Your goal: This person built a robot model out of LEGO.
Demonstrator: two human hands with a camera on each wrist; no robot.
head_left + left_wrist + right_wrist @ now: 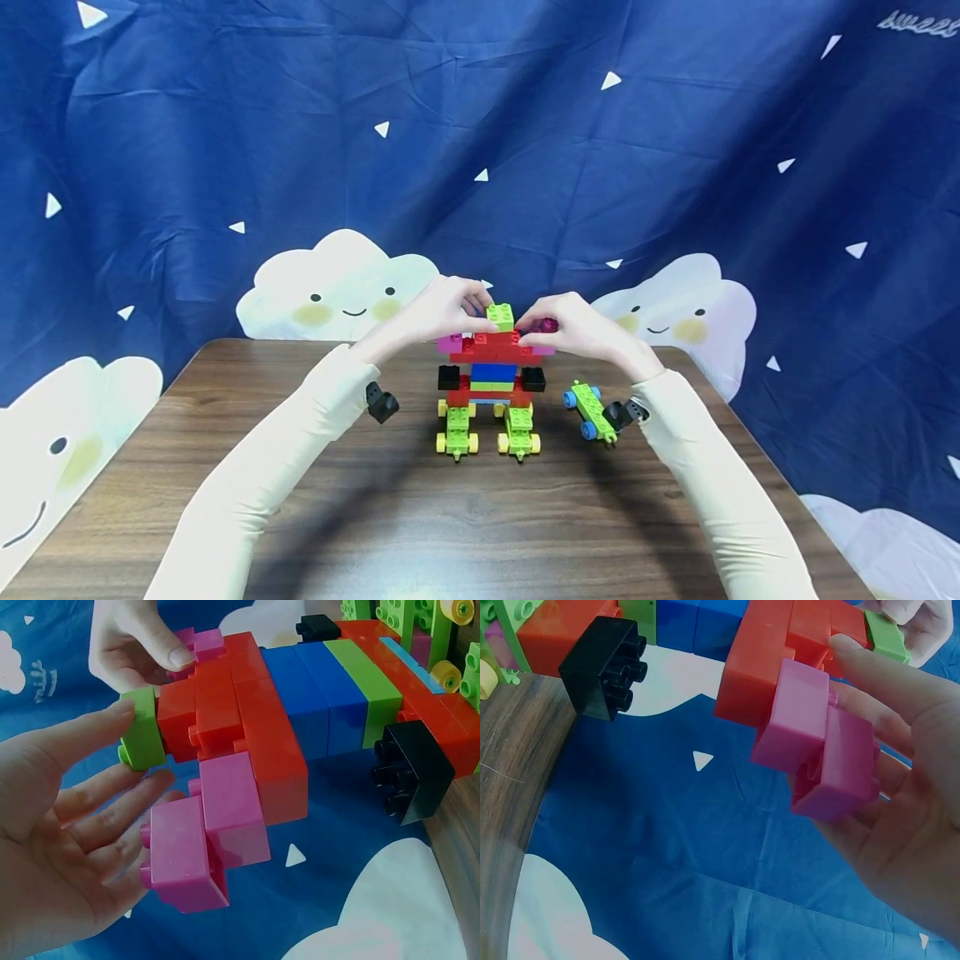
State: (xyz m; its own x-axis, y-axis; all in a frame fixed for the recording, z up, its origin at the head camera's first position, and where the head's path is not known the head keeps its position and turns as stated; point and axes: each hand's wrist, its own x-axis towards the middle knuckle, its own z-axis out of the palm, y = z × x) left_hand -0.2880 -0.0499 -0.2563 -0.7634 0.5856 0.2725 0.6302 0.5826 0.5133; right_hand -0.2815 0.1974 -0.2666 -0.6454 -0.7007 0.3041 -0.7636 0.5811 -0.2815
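A toy-brick figure (493,372) stands upright on the table, built of red, blue, green, pink and black bricks. Its two feet are green wheeled bases (457,425) with yellow wheels. At its top, my left hand (442,310) pinches a light green brick (142,729) between thumb and fingers. My right hand (576,327) holds the upper part from the other side, its thumb on a red brick (810,630) just below the green one. Stepped pink bricks (229,810) form the shoulders. Black bricks (448,377) stick out lower at both sides.
Right of the figure, a separate green wheeled base (590,407) with blue wheels lies on the brown wooden table (465,517). Behind the table's back edge hangs a blue cloth (300,125) with white clouds and triangles.
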